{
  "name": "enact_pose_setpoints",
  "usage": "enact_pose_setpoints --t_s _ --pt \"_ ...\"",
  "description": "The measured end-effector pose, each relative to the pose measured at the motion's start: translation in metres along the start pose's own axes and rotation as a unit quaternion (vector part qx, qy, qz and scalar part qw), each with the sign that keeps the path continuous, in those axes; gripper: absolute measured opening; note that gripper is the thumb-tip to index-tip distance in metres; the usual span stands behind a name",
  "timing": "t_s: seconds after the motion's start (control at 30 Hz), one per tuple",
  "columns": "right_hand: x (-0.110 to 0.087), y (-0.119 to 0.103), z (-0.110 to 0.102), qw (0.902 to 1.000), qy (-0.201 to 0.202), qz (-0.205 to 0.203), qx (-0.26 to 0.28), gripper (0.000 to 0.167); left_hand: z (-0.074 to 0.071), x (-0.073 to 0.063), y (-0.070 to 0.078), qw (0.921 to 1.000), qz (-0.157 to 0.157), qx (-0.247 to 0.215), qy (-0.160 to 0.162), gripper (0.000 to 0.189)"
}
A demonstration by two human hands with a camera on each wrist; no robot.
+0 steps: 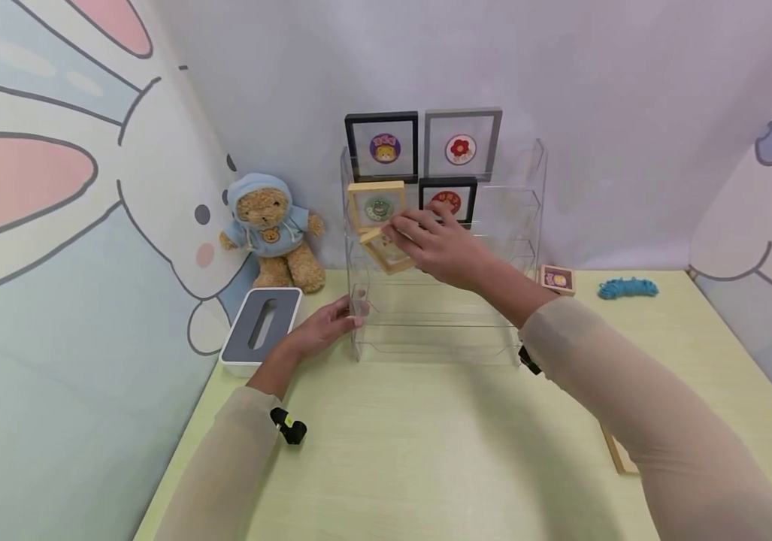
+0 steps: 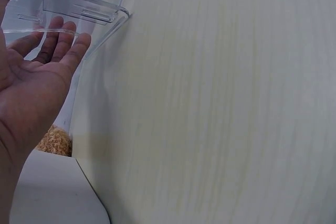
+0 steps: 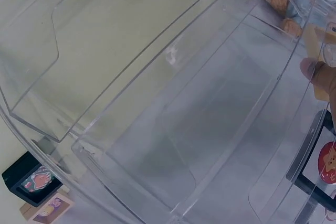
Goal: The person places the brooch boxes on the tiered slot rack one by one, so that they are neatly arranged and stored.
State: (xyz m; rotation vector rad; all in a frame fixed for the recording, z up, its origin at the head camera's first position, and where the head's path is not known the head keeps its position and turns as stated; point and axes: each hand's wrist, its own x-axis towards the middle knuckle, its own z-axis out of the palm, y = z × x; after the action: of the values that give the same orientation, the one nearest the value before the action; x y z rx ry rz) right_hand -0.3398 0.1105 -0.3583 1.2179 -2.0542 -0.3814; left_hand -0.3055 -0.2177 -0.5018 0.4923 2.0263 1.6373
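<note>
A clear tiered display rack [image 1: 440, 324] stands on the table. My right hand [image 1: 449, 252] pinches a small wooden picture frame [image 1: 389, 254], tilted in front of the rack's second tier; the fingers partly cover it. In the right wrist view the thumb [image 3: 319, 74] lies against this frame. Just above is another wooden frame [image 1: 377, 209] with a green badge, beside a black frame [image 1: 446, 199] with a red badge. On the top tier are a black frame [image 1: 386, 149] and a grey frame [image 1: 461, 148]. My left hand [image 1: 321, 330], fingers loosely extended, touches the rack's lower left side.
A teddy bear [image 1: 270, 233] in a blue hoodie sits left of the rack, behind a grey-topped tissue box [image 1: 242, 334]. To the right lie a small framed picture [image 1: 558, 279] and a blue rope bundle [image 1: 628, 288]. A wooden edge [image 1: 619, 451] shows beside the right sleeve.
</note>
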Motion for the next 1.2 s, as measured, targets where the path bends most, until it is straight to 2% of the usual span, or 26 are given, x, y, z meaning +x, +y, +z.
enact_pose_setpoints --t_s 0.13,0.33,0.43,0.6,0.73,0.87,1.2 --pt "0.003 -0.001 0.001 0.9999 -0.001 -0.001 0.012 0.083 -0.001 0.000 0.000 1.0000 0.001 0.003 -0.001 0.072" --pt "0.006 -0.003 0.000 0.9995 -0.026 0.000 0.020 0.074 -0.002 0.000 0.000 0.9999 0.000 0.010 0.001 0.072" --pt "0.007 -0.004 -0.002 0.9980 -0.053 0.003 0.035 0.073 -0.002 -0.001 0.000 0.9999 0.001 0.011 0.000 0.073" --pt "0.008 -0.006 -0.009 0.9922 -0.111 0.017 0.055 0.089 -0.002 -0.001 -0.001 0.9999 0.000 0.015 0.001 0.074" --pt "0.010 -0.007 -0.017 0.9846 -0.157 0.026 0.072 0.103 -0.002 0.000 0.000 0.9998 0.000 0.022 0.003 0.075" --pt "0.011 -0.010 -0.023 0.9764 -0.188 0.028 0.103 0.104 -0.001 0.000 0.002 0.9994 0.006 0.032 0.008 0.075" --pt "0.011 -0.011 -0.023 0.9747 -0.171 0.050 0.134 0.083 0.001 -0.002 0.006 0.9989 0.003 0.045 0.011 0.074"
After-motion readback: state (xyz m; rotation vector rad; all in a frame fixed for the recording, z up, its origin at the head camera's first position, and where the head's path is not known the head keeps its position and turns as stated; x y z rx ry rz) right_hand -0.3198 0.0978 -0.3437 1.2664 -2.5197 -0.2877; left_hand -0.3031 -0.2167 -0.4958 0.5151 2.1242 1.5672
